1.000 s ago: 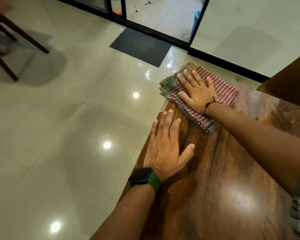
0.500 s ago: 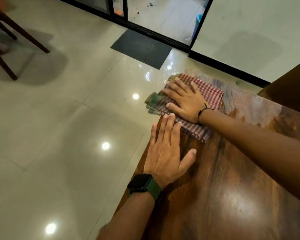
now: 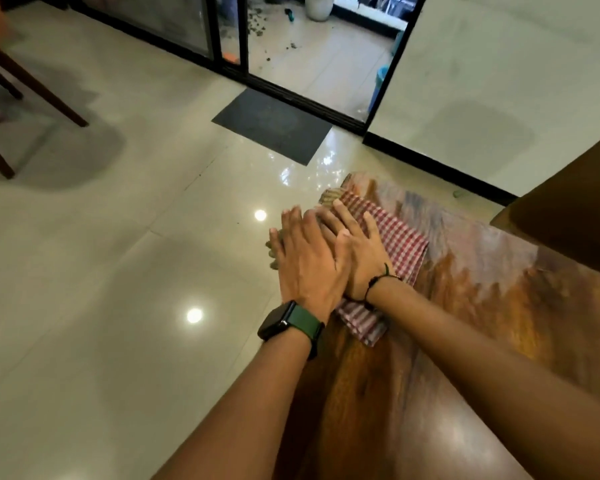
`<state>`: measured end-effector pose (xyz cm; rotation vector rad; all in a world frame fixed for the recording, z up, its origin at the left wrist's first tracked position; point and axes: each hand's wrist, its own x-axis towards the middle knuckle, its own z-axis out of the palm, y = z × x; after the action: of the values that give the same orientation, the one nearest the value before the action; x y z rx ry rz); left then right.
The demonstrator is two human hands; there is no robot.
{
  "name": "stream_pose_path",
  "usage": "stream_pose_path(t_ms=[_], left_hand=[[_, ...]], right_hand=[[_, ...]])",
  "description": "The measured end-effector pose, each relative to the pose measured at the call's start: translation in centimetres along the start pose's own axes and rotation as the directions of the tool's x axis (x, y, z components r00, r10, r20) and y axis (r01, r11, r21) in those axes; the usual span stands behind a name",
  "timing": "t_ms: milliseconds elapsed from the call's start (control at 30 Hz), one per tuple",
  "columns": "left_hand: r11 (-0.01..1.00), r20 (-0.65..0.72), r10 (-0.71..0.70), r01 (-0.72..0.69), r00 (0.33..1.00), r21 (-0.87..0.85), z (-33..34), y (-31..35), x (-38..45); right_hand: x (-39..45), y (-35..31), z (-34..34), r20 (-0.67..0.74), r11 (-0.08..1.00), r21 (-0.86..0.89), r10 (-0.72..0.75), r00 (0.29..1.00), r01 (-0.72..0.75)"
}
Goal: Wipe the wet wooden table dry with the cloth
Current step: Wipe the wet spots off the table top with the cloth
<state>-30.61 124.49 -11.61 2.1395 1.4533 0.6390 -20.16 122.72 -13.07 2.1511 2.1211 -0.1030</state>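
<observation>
A red-and-white checked cloth (image 3: 399,240) with a greenish end lies folded at the far left corner of the dark wooden table (image 3: 482,289), partly hanging over the table's left edge. My right hand (image 3: 361,251) presses flat on the cloth, fingers spread. My left hand (image 3: 309,261), with a dark watch on its wrist, lies flat over the cloth's overhanging end and covers part of my right hand's fingers. The wood beyond the cloth shows pale streaky wet patches (image 3: 465,230).
Glossy tiled floor (image 3: 118,271) drops away left of the table. A dark doormat (image 3: 272,124) lies before a sliding glass door (image 3: 229,32). Chair legs (image 3: 14,84) stand far left. A brown piece of furniture (image 3: 568,202) borders the table's far right.
My right hand slid the cloth left toward the table's edge. My left hand left the bare wood and moved forward onto the cloth and over my right hand's fingers.
</observation>
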Motion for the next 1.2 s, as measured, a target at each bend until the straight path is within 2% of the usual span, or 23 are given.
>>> stream_pose_path(t_ms=[100, 200, 367, 600, 700, 833, 933, 1000, 1067, 1200], left_hand=[[0.998, -0.024, 0.056, -0.055, 0.998, 0.026, 0.7, 0.0, -0.1], [0.991, 0.027, 0.112, -0.113, 0.993, 0.069, 0.7, -0.3, -0.3], [0.963, 0.17, 0.233, -0.251, 0.958, 0.094, 0.8, 0.2, 0.1], [0.949, 0.202, 0.286, -0.307, 0.937, 0.078, 1.0, 0.0, -0.1], [0.947, 0.204, 0.291, -0.312, 0.935, 0.079, 0.7, -0.1, -0.3], [0.949, 0.207, 0.286, -0.306, 0.936, 0.07, 0.3, -0.3, -0.5], [0.945, 0.209, 0.293, -0.316, 0.933, 0.086, 0.4, -0.3, -0.4], [0.94, 0.21, 0.301, -0.327, 0.93, 0.098, 0.6, -0.3, -0.3], [0.924, 0.217, 0.326, -0.358, 0.92, 0.13, 0.9, -0.1, -0.3], [0.871, 0.276, 0.394, -0.452, 0.877, 0.192, 1.3, 0.3, -0.5]], right_hand=[[2.7, 2.3, -0.2, -0.024, 0.997, 0.051, 0.062, 0.998, -0.061], [6.3, 5.4, -0.9, -0.088, 0.962, 0.188, 0.217, 0.972, -0.198], [10.9, 8.8, -1.7, -0.062, 0.9, 0.218, 0.398, 0.915, -0.377], [12.9, 9.9, -2.4, -0.061, 0.816, 0.266, 0.546, 0.835, -0.514], [12.0, 9.7, -2.3, -0.101, 0.778, 0.297, 0.601, 0.793, -0.553], [8.0, 12.2, -1.9, -0.045, 0.712, 0.312, 0.672, 0.739, -0.629], [1.9, 17.0, -1.0, 0.013, 0.663, 0.227, 0.73, 0.683, -0.713], [-2.3, 19.8, -0.6, 0.033, 0.604, 0.169, 0.787, 0.616, -0.779], [-4.3, 21.3, -0.3, 0.023, 0.543, 0.163, 0.832, 0.554, -0.824], [-4.5, 21.5, -0.2, 0.034, 0.508, 0.152, 0.855, 0.518, -0.848]])
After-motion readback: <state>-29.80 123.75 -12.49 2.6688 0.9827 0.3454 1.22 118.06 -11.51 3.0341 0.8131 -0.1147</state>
